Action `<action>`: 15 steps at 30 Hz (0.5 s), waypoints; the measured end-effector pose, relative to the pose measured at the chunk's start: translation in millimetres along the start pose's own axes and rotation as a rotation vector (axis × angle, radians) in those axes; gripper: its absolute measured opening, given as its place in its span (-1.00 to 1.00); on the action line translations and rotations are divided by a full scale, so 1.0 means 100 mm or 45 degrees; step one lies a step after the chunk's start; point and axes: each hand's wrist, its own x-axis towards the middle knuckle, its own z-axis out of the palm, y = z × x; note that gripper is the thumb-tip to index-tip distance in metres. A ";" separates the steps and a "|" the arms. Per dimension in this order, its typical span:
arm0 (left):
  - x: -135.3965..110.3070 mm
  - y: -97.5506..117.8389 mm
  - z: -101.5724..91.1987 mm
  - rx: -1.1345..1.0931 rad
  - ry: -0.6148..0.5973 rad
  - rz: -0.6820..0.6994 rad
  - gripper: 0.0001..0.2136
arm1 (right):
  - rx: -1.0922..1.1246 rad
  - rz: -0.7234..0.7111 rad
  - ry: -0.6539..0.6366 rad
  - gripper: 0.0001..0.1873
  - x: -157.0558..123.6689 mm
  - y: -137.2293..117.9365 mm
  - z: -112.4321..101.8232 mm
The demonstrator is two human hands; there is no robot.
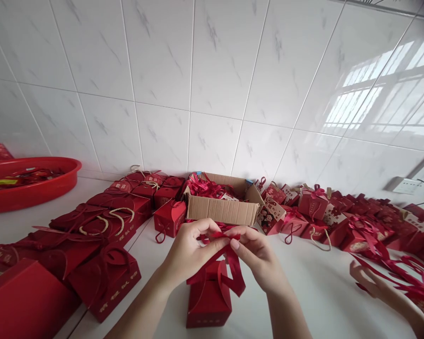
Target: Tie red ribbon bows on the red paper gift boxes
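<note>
Evidently, the red ribbon (236, 275) is pinched by the left hand (193, 248) and the right hand (257, 259) just above the red box (209, 308), stood upright on the white table (314, 278), presumably so that slack is limited.

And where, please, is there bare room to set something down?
The widest bare patch of white tabletop lies between the right hand and the co-worker's hand, in front of the boxes on the right. A smaller one separates the red tub from the boxes on the left. Both sides of the cardboard carton are crowded.
</note>
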 end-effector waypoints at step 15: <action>0.03 -0.04 -0.08 -0.313 -0.123 -0.285 -0.80 | -0.747 -0.425 -0.091 -0.83 0.01 -0.05 -0.21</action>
